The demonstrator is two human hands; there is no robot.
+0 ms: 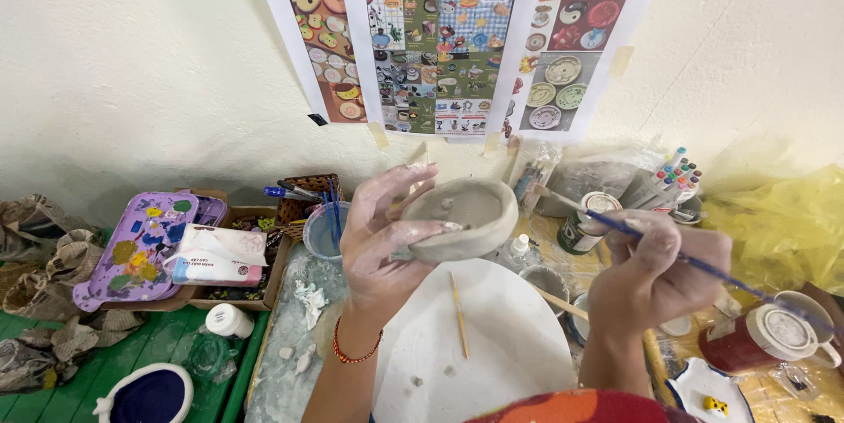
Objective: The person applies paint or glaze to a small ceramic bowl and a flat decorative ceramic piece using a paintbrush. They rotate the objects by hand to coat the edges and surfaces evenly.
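Observation:
My left hand [382,243], smeared with pale clay and wearing a red bead bracelet, holds up a small grey clay bowl [464,216], tilted so its hollow faces me. My right hand [655,273] grips a thin blue-handled brush [703,266]; its tip points left toward the bowl's rim, a short gap away. Below both hands lies a white oval board [510,344] with a thin wooden stick [458,313] and a few clay crumbs on it.
A purple paint palette [132,247] and a wipes packet [215,256] rest in a cardboard tray at left. A water cup with brushes [323,229], small jars, a marker bundle [673,178], a red lidded tin [760,339] and yellow plastic [782,229] ring the board. Picture sheets hang on the wall.

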